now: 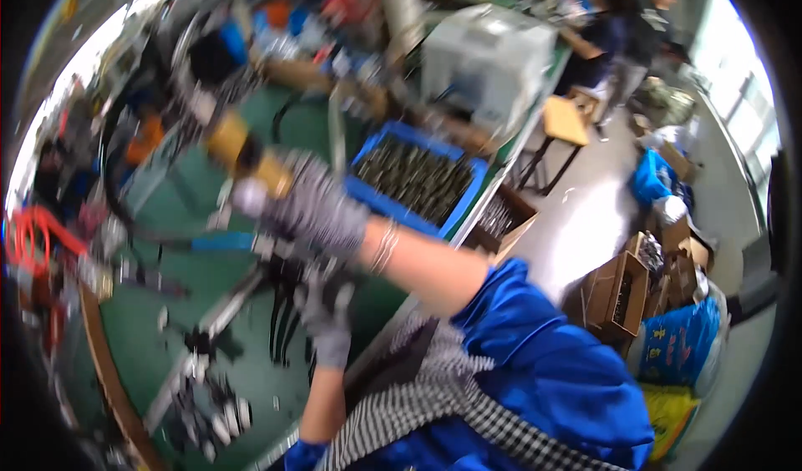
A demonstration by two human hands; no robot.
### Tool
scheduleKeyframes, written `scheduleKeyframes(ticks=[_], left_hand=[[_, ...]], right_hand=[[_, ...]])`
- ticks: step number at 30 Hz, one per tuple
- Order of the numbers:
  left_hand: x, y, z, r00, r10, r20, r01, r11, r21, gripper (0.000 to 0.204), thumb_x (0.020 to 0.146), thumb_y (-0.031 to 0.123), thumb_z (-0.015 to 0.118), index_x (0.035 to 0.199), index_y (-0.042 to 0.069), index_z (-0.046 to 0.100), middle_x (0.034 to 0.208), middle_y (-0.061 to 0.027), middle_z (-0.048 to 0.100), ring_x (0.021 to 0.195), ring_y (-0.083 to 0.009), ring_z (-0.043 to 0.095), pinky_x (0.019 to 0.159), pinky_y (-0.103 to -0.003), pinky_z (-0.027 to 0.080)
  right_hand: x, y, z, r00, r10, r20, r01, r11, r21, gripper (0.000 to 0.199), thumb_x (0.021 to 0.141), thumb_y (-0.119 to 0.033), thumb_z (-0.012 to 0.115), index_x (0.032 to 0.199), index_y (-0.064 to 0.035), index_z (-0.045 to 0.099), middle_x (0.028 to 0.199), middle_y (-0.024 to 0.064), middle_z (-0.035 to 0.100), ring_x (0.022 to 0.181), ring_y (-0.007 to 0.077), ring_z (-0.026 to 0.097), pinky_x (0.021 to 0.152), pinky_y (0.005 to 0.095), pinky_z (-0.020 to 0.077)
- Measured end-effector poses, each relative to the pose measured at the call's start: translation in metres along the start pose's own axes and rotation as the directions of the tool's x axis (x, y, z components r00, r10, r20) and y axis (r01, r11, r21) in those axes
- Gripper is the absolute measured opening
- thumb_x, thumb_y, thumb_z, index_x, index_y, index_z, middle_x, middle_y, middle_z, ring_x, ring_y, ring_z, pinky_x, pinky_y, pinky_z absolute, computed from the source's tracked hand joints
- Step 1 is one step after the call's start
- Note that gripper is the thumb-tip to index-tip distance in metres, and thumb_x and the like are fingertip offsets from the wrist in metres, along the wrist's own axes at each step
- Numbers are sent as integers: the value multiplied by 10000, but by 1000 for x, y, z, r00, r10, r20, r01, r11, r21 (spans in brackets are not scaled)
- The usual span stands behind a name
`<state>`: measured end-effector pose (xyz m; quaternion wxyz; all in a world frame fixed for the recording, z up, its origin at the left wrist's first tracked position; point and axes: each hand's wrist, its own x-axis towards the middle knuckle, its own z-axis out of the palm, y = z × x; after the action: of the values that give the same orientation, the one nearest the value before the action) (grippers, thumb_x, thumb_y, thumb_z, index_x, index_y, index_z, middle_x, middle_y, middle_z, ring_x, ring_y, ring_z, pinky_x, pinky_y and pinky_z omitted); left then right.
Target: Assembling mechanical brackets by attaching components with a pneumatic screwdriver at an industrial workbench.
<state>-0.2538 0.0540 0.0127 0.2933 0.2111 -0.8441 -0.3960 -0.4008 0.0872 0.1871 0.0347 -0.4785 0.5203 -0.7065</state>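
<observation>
My right hand (316, 204), in a striped grey glove, is wrapped around a yellow and black power tool (239, 147). The tool is smeared by motion, so its exact kind and tip are hard to make out. Below it my left hand (326, 316), in a grey glove, closes at the edge of a cluster of black curved parts (284, 325). Its grip is partly blurred. A blue-handled tool (221, 243) lies just left of the hands. Close to my right wrist stands a blue tray (388, 212) filled with many small dark metal pieces.
Loose black and silver parts (209, 417) lie on the green bench (251, 392). A red coiled hose (46, 233) is at the left. Beyond the tray sits a plastic-covered white bin (480, 66). A stool (564, 122), cartons (614, 296) and other people are to the right.
</observation>
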Motion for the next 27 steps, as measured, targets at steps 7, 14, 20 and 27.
scheduleKeyframes(ticks=[7,14,20,27], left_hand=[[6,-12,5,996,51,-79,-51,999,-1,524,802,382,779,1190,53,650,1014,-178,555,945,-328,543,855,-421,478],[5,-17,6,995,79,-68,-79,997,10,494,783,341,801,1137,26,663,964,-156,531,876,-286,540,811,-391,494],[5,-16,5,998,20,-52,-23,999,-49,520,792,380,790,1129,6,660,970,-157,536,912,-302,548,829,-411,490],[9,-8,9,996,84,-1,-84,996,16,479,888,406,686,1167,20,647,1237,-187,586,1186,-361,498,1063,-455,364]], right_hand=[[7,28,-7,843,-510,170,529,729,-435,337,892,-357,717,1082,-83,666,705,21,624,617,115,616,510,224,482],[-9,19,-5,978,207,-7,-201,959,197,366,942,-333,678,1109,-8,663,918,-3,688,749,49,583,661,212,468],[-12,21,8,989,144,-24,-134,961,241,360,939,-347,675,1098,-24,666,869,0,673,712,61,587,613,212,461],[9,14,-6,996,-73,55,86,960,-268,419,876,-439,710,982,-41,633,724,29,617,620,144,566,590,335,500]])
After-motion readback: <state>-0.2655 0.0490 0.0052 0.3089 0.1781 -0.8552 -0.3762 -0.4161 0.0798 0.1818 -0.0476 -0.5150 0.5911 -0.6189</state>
